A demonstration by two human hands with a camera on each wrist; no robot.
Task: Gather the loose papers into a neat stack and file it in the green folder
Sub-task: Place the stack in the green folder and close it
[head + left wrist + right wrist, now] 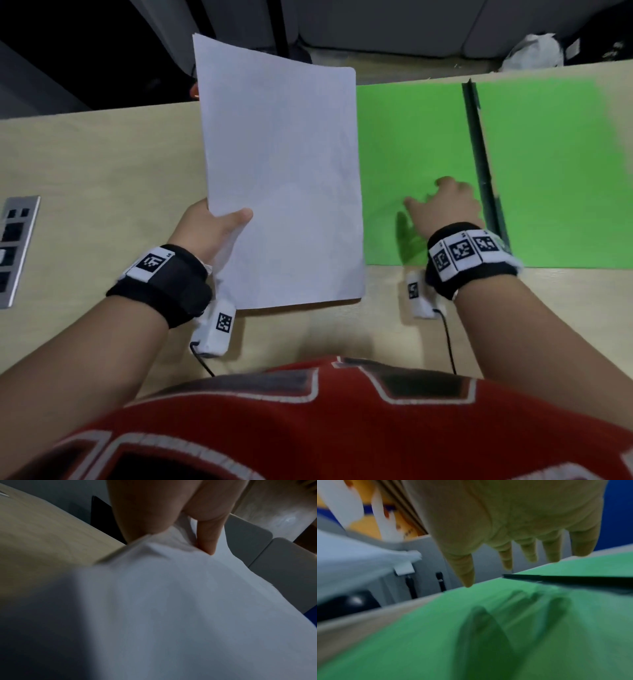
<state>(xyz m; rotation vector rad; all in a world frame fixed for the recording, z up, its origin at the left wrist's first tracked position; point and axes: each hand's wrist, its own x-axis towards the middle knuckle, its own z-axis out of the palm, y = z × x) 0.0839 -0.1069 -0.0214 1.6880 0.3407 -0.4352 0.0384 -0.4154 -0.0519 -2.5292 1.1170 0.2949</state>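
A stack of white papers (281, 178) is lifted off the desk, and my left hand (212, 226) pinches its left edge, thumb on top. In the left wrist view the papers (171, 608) fill the lower frame with my fingers (205, 539) curled beneath them. The green folder (411, 144) lies open flat to the right, a dark spine clip (479, 154) down its middle. My right hand (442, 202) hovers just above the folder's left half, near the spine, holding nothing. From the right wrist, its straight fingers (506, 555) hang over the green sheet (471, 642).
The light wooden desk (102, 171) runs left and toward me. A grey socket panel (17, 246) is set into the desk at the far left. Beyond the far edge stand grey chairs and a white bag (534, 51).
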